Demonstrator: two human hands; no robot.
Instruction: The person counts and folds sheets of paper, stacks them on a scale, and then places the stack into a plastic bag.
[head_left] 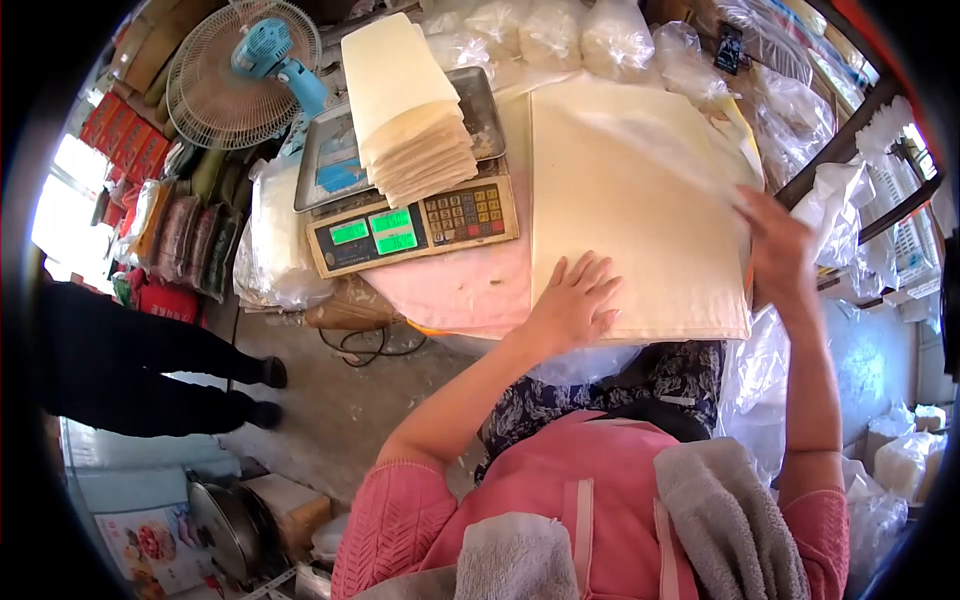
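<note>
Market stall, seen from above the worker's own chest.

- We are looking at a big stack of sheets (640,215), thin and cream-coloured (dough or bean curd, we cannot tell which). It is lying flat on a pink cloth (470,285) that is covering the tabletop, right in front of the person.
- The left hand (578,300) is lying flat on the near edge of the stack with its fingers spread, gripping nothing and only pressing down.
- The right hand (778,248) is working at the stack's right edge. Its fingers are closing on the top sheet (650,125), which is lifting away, translucent and rippled.
- The two hands are well apart, one at each side of the stack.
- A digital scale (415,230) is standing just beside the stack on the left, with its green displays lit. A folded pile of sheets (405,100) is already resting on its pan.
- Around this, a blue fan (245,70) is sitting behind the scale and plastic bags (560,30) are lining the far side. Another person's legs (140,370) are standing on the floor at the left.

We are judging the work as partway through. One batch is sitting on the scale, one more sheet is only now coming loose, and the big stack is looking barely reduced. Peeling, moving and weighing seem to be what is left.
</note>
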